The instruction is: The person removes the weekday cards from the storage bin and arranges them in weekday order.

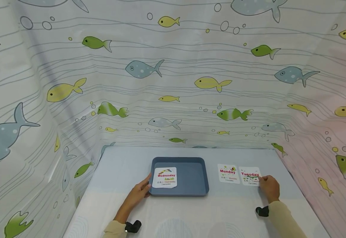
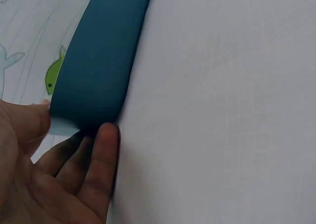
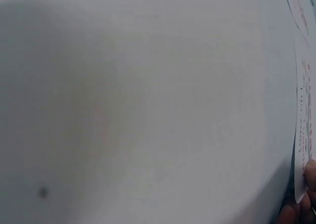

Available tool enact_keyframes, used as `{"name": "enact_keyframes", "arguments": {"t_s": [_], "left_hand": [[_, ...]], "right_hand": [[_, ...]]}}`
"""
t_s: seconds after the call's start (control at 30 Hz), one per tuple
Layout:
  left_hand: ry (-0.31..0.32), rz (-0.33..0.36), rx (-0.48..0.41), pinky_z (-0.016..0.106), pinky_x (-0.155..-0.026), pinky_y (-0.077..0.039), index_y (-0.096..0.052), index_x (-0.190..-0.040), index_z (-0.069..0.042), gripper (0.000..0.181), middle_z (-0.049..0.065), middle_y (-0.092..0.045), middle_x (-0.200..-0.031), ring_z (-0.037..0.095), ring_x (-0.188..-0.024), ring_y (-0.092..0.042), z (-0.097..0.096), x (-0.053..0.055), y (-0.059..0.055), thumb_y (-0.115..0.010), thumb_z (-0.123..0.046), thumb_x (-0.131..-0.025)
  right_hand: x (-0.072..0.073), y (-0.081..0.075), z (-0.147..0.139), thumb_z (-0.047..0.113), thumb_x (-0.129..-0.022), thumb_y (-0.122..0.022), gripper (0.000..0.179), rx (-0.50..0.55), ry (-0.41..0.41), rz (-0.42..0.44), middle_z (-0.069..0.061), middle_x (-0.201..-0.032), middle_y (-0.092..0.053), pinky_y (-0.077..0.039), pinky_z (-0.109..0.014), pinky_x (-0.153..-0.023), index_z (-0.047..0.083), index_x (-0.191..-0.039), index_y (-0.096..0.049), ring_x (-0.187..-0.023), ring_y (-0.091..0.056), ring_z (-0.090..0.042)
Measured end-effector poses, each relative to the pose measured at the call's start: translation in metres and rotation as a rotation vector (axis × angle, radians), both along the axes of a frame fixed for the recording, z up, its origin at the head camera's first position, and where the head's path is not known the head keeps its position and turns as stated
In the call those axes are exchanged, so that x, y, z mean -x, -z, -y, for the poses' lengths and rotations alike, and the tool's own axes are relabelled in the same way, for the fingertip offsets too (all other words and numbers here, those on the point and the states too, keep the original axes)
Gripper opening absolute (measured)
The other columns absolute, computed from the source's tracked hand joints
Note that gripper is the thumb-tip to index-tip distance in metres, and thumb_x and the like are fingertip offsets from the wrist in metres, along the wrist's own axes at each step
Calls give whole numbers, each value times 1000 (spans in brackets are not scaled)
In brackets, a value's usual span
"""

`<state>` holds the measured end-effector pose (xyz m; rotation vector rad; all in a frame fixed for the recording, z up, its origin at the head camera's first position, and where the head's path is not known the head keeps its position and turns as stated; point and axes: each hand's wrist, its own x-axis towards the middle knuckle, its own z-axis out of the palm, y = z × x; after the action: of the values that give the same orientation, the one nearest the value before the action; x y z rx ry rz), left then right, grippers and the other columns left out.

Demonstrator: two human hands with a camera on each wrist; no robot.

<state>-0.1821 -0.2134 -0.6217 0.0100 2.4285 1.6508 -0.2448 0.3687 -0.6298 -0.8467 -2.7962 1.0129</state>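
Note:
A blue-grey tray [image 1: 193,178] lies on the table, and a white "Wednesday" card [image 1: 165,178] rests in its left part. Its lower edge looks uneven, perhaps from another card beneath. My left hand [image 1: 139,192] holds the tray's left side, with the thumb at the rim and the fingers low against the outer wall [image 2: 101,56] in the left wrist view. To the right of the tray, my right hand [image 1: 270,187] pinches the right edge of a "Tuesday" card [image 1: 248,171]. In the right wrist view that card [image 3: 302,120] tilts slightly off the table at the fingers.
A "Monday" card [image 1: 228,174] lies just left of the "Tuesday" card. The table [image 1: 214,211] has a pale cloth with faint round patterns. Fish-printed curtains [image 1: 185,59] enclose its back and sides. A black device [image 1: 133,226] is on each wrist.

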Motion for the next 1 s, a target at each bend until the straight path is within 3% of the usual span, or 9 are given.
{"name": "enact_keyframes", "arguments": {"t_s": [0.5, 1.0], "left_hand": [[-20, 12, 0, 38, -86, -61, -35, -157, -19, 55, 22, -38, -157, 37, -127, -58, -3, 1, -1, -53, -18, -104], [-16, 5, 2, 39, -87, -61, -35, -157, -19, 55, 23, -38, -156, 38, -127, -59, -3, 0, 0, -53, -19, -104]], "right_hand": [[-1, -5, 4, 18, -102, -50, 33, -5, -5, 1, -30, -101, -60, -46, -46, -73, -13, -112, -56, -89, -54, -39], [0, 0, 4, 18, -101, -52, 32, -29, 7, -20, -29, -99, -60, -45, -45, -70, -13, -110, -57, -87, -55, -38]]}}
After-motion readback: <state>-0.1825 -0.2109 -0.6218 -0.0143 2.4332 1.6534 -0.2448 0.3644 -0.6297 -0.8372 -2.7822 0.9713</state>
